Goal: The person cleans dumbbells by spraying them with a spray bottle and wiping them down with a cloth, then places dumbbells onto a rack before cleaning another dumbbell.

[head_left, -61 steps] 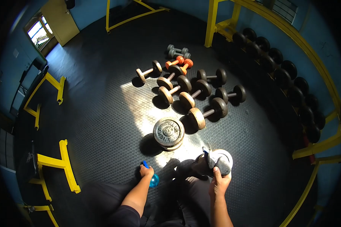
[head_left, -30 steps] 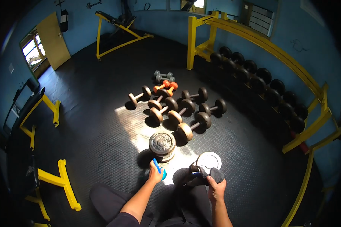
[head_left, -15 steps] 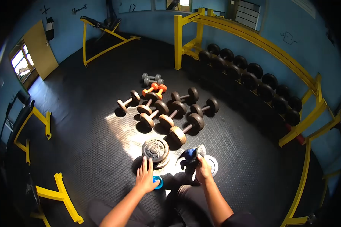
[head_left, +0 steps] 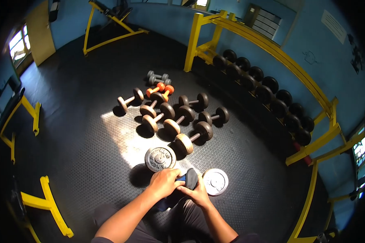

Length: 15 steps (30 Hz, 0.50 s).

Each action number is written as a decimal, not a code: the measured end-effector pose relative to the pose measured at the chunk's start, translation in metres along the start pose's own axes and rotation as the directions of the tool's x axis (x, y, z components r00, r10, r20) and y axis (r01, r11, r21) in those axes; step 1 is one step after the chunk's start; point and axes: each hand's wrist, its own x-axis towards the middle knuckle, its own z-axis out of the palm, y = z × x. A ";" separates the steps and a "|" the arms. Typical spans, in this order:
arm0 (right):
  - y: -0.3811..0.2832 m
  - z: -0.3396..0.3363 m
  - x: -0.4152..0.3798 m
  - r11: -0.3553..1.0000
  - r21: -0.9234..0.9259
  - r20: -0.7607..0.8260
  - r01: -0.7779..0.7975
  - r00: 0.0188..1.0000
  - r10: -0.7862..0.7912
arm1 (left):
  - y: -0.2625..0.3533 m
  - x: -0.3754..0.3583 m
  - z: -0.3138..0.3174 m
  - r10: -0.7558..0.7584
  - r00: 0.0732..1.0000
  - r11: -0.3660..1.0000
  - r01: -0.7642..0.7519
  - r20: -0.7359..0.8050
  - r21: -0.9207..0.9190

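Head camera shows my left hand (head_left: 163, 183) and right hand (head_left: 197, 194) now together, both closed on a dark cloth with blue edge (head_left: 187, 179); the blue bottle I left. Just beyond lie a small grey weight plate (head_left: 215, 182) and a stacked round iron plate (head_left: 160, 158), then dumbbells (head_left: 194, 137).

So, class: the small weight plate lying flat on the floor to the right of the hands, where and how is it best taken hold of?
Probably by its rim. The small weight plate lies flat on the rubber floor, so only its edge offers purchase. Come from the near side, where the right hand is closest, tip one edge up, then grip across its thickness.
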 end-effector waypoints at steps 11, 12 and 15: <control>-0.022 -0.032 0.040 0.757 0.567 0.164 -0.324 0.945 0.282 | -0.026 0.005 -0.036 -0.169 0.943 0.980 0.131 -0.286 -0.148; -0.006 -0.034 0.044 0.880 0.340 0.126 -0.332 0.943 0.307 | -0.030 0.005 -0.048 -0.202 0.934 0.973 0.158 -0.295 -0.167; 0.024 -0.007 0.056 0.910 -0.385 0.163 -0.150 0.960 0.227 | -0.054 0.002 -0.076 -0.161 0.844 0.980 0.074 -0.511 -0.186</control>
